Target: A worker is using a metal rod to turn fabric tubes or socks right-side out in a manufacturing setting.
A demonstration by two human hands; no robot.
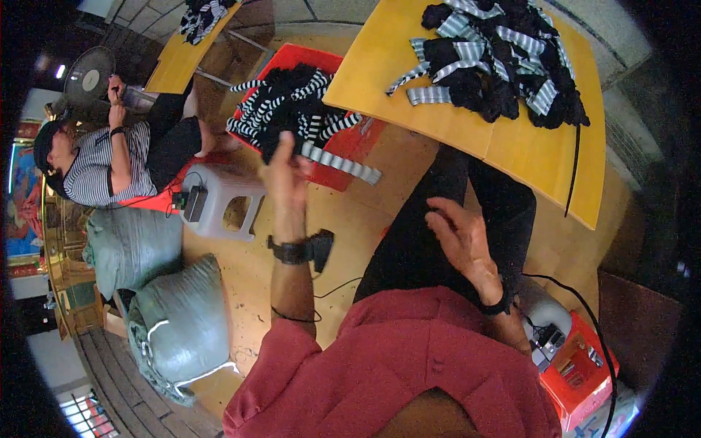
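My left hand (287, 175) reaches over the near edge of a red bin (343, 175), slightly blurred, its fingers apart. The bin is heaped with black fabric pieces with black-and-white striped bands (281, 109). Just beside my left fingers, a grey-and-white striped strip (342, 162) hangs over the bin's rim; they may touch, but no grip shows. My right hand (464, 237) hovers above my dark-trousered lap, fingers loosely bent and apart, with nothing visible in it. Ahead, a pile of black lacy pieces with grey striped bands (504, 66) lies on a yellow table (467, 128).
At left, another person (117, 160) in a striped top sits near a second yellow table (171, 62). A pale plastic stool (219, 201) and stuffed green sacks (182, 321) stand on my left. A black cord (577, 171) hangs from the table; a red box (584, 372) is at lower right.
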